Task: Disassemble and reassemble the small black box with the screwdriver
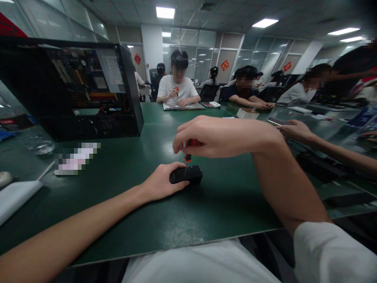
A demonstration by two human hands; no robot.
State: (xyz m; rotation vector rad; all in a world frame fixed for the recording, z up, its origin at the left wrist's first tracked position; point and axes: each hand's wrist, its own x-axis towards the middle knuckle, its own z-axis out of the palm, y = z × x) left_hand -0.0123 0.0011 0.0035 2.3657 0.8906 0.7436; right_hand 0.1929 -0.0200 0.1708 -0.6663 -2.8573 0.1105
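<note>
Standing upright, the red-handled screwdriver [189,151] in the right hand [224,135], grip clamped on its handle, points straight down onto the black block [188,174], which the left hand [161,182] pins to the desk [118,204].

Green table [123,165] — matte mat surface. Small black block [186,174] lies mid-table, toward the near edge. Open computer case [70,88] stands at the far left; white card [77,158] (blurred) lies before it — white pad [14,198] at the left edge.
</note>
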